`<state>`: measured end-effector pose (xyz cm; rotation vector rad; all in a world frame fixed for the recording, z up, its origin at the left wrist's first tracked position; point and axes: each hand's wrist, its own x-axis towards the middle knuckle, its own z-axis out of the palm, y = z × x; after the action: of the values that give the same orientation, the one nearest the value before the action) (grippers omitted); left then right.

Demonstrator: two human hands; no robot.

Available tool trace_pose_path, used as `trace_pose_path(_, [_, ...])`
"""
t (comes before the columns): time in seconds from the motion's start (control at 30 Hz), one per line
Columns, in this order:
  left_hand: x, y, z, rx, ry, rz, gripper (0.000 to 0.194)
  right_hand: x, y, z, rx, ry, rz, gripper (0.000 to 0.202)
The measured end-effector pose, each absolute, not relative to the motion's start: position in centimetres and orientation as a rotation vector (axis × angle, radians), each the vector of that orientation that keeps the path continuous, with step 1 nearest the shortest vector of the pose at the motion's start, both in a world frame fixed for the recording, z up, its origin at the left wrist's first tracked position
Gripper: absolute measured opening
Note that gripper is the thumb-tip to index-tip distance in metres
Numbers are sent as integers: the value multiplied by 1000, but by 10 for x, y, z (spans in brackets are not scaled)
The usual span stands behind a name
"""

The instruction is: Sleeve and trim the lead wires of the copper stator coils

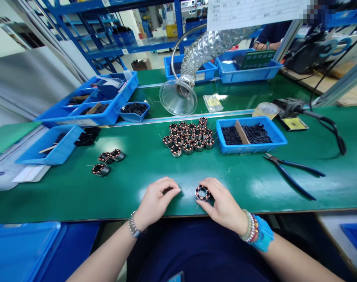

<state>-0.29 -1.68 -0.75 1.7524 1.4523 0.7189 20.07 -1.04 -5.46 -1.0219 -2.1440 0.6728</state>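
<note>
My right hand [221, 199] grips a copper-wound motor stator [202, 193] between thumb and fingers at the front of the green bench. A thin wire end sticks out below it. To its left, my left hand [159, 199] is closed in a pinch, apart from the stator; whatever the fingertips hold, if anything, is too small to make out. Beyond the hands stands a cluster of similar stators [188, 137], packed close together with fine wires poking out. Three more stators [108, 158] are grouped on the left side of the bench.
A blue tray [251, 148] of small black strips stands behind my right hand, with cutting pliers [292, 170] nearby. A metal extraction funnel [178, 98] hangs over the middle. Blue bins [108, 113] fill the left. A person's arms [266, 45] show at the back right.
</note>
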Motion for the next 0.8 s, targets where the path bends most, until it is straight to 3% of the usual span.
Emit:
trace_pose_path(0.2, [5,-12,-9,1016,1320,533,21,200,-11,-54,-1027,-2142,665,34])
trace_pose_path(0.8, [5,-14,-16,916,1332,777,18,199,-11,-55,-1069,-2153,628,34])
